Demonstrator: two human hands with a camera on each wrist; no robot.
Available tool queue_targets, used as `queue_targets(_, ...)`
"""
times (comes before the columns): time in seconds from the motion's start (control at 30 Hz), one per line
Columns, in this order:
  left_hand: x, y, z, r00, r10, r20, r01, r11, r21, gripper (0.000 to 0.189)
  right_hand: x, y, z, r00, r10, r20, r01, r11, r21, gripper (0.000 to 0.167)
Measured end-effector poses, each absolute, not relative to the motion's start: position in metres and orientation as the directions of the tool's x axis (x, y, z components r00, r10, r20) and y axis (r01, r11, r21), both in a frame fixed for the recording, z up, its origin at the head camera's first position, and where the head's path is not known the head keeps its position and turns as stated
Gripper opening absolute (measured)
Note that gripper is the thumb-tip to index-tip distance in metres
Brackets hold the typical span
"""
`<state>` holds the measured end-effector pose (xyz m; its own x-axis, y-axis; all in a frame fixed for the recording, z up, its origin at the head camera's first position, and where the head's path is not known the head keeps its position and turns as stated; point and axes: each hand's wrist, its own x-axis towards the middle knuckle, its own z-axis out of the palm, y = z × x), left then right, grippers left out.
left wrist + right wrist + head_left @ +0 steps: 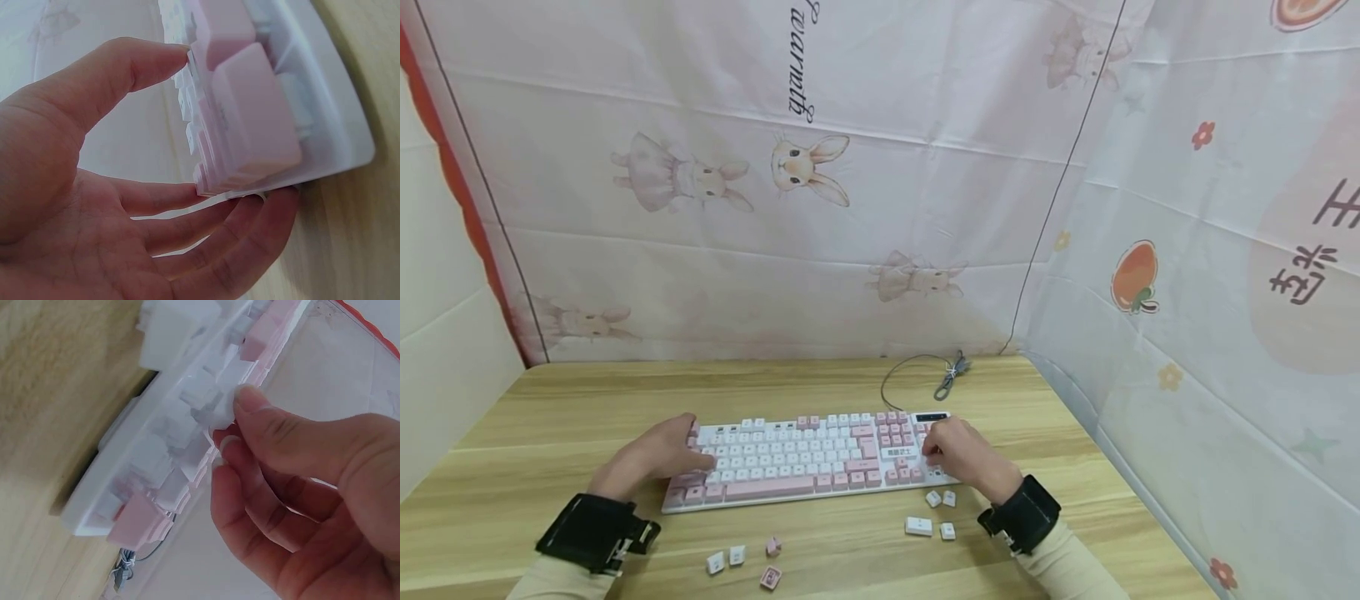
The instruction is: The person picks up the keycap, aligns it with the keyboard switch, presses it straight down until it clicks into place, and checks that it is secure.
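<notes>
A white and pink keyboard (769, 489) lies on the wooden table. My left hand (655, 450) grips its left end. In the left wrist view, the thumb (153, 65) rests on the keys while the other fingers curl against the keyboard's edge beside pink keycaps (256, 119). Over the number pad, my right hand (966, 454) pinches a white keycap (220, 412) between thumb and fingertips. Whether that keycap is seated on its switch, I cannot tell. Bare switch positions (150, 459) show around it in the right wrist view.
In front of the keyboard lie loose white keycaps (716, 563) and pink keycaps (771, 578) on the left. More white keycaps (918, 527) lie on the right, near my right wrist. A bundled cable (951, 379) sits behind the keyboard. Printed cloth (850, 292) hangs at the table's back.
</notes>
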<state>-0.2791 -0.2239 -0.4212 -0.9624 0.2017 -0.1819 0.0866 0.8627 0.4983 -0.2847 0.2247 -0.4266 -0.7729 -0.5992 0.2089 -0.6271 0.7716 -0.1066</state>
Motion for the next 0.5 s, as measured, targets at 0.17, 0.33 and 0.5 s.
queue_targets(0.17, -0.2796, -0.2242, -0.4218, -0.963, 0.202, -0.180, 0.087, 0.861, 0.501, 0.098, -0.2856, 0.2254, -0.4267, -0.797, -0.572, 0.195, -0.600, 0.787, -0.145, 0.007)
queue_targets(0.33, -0.2809, -0.2240, -0.4220, -0.963, 0.199, -0.181, 0.085, 0.863, 0.498, 0.098, -0.2841, 0.2257, -0.4237, -0.815, -0.547, 0.190, -0.576, 0.802, -0.161, 0.005)
queue_targets(0.5, -0.2812, -0.2241, -0.4225, -0.962, 0.197, -0.187, 0.081, 0.865, 0.496, 0.098, -0.2844, 0.2250, -0.4243, -0.824, -0.535, 0.183, -0.562, 0.811, -0.161, 0.005)
